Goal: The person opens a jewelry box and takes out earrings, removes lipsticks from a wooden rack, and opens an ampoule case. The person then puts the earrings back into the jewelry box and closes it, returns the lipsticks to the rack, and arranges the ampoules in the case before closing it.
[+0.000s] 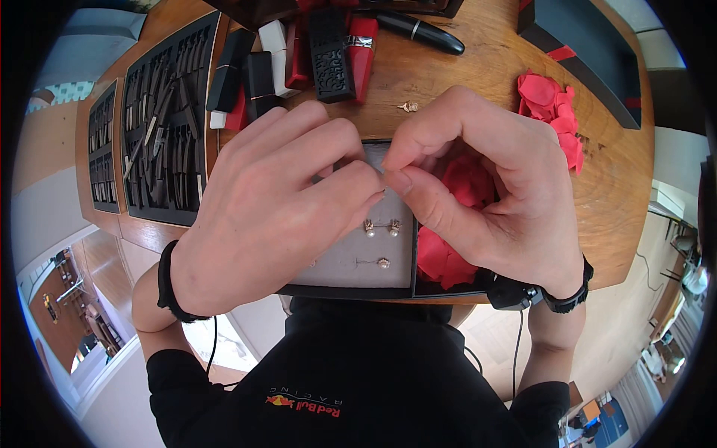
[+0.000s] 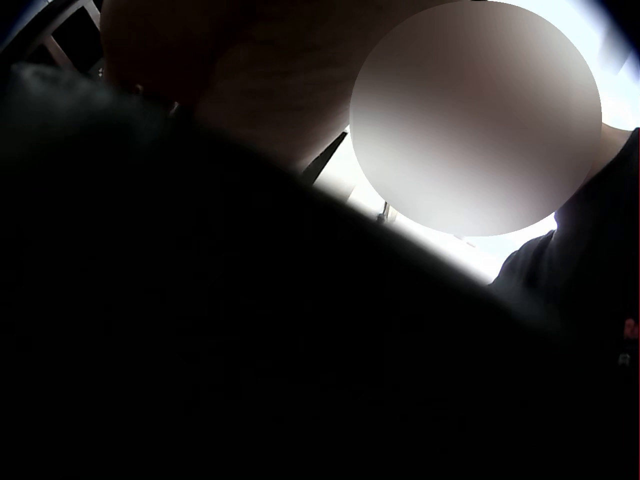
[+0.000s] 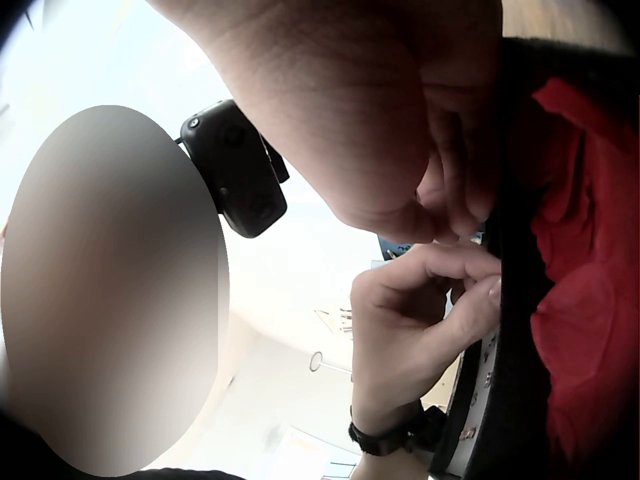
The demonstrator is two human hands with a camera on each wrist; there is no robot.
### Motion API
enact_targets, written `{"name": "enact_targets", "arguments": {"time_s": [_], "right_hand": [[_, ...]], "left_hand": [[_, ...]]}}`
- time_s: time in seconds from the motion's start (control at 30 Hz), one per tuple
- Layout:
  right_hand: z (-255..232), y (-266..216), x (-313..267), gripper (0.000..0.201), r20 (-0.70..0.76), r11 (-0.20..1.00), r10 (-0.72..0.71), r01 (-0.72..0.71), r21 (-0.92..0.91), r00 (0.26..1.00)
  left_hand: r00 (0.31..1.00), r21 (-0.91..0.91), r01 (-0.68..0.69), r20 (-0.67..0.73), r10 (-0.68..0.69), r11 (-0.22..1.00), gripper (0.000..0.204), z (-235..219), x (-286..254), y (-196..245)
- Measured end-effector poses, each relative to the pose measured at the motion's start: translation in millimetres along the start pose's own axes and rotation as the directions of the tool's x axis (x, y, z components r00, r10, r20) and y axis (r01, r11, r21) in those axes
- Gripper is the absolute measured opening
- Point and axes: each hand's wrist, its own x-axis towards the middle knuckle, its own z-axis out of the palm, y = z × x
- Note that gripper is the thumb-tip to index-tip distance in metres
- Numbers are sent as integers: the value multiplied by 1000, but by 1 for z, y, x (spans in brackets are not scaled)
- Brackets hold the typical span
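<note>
My left hand reaches over the grey padded insert of a black box, its fingers curled. A tiny gold glint, like part of an earring, shows at its fingertips, mostly covered. Facing it, my right hand pinches with thumb and forefinger at the same spot; I cannot tell how much of the earring it grips. Below the fingertips, a pair of gold and pearl earrings sits in the insert, with a single earring lower down. In the right wrist view, the left hand bends at the insert's edge.
Red petals fill the box's right compartment, with more petals on the wooden table. A gold piece lies behind the box. Small boxes, a black pen-like tube, a black lid and dark trays surround it.
</note>
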Motion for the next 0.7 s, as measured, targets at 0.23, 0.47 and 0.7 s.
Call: {"name": "enact_targets", "arguments": {"time_s": [0.23,0.47,0.7], "right_hand": [[-6,-8,-2,16,-15,995,72,-71,77,997],[-18,-1,0,21,-175,998,41,-32,52,984],[-25,19,2,22,-268,999,45,-49,-10,962]], "left_hand": [[994,-113,54,-90,-65,992,22,-16,0,-2],[885,-648,142,-256,-389,748,26,-17,3,-20],[839,-831,-75,-351,-415,552,27,2,-10,-46]]}}
